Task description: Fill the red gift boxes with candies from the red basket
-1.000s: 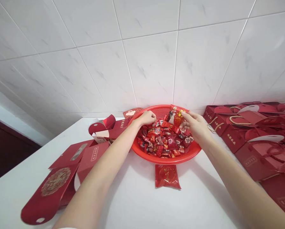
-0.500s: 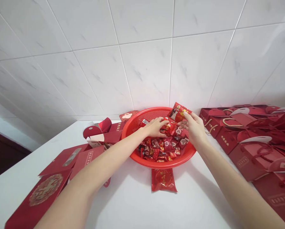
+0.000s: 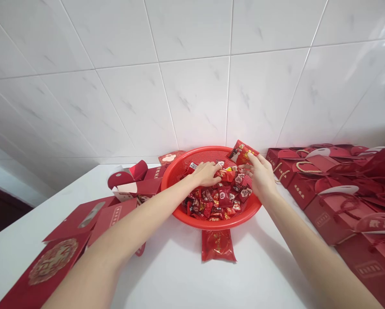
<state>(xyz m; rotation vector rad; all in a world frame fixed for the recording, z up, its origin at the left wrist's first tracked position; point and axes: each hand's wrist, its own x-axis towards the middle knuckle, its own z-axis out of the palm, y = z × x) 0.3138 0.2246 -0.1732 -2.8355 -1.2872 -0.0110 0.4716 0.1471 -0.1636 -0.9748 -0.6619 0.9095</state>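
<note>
A red perforated plastic basket (image 3: pixel 208 224) holds many small wrapped candies (image 3: pixel 224 197), mostly red. My left hand (image 3: pixel 206 174) reaches into it, fingers closed around a shiny red candy packet (image 3: pixel 227 175) that is partly hidden. At the basket's right side my right hand (image 3: pixel 261 174) grips a larger red printed packet (image 3: pixel 241 151), tilted at the back rim. Its thumb side covers the packet's right corner, and its other fingers reach toward the candies. In front of the basket lies another flat red packet (image 3: pixel 217 245), its upper end at the rim.
Red gift boxes with rope handles (image 3: pixel 321 219) stand in rows along the right. Unfolded red boxes (image 3: pixel 83 219) and an open box (image 3: pixel 134 182) lie on the left of the white table (image 3: pixel 166 274). A tiled wall (image 3: pixel 192 98) rises behind.
The whole view has shifted slightly, so things sit a little farther left. Both hands keep nearly the same place at the basket, with the same packets in them.
</note>
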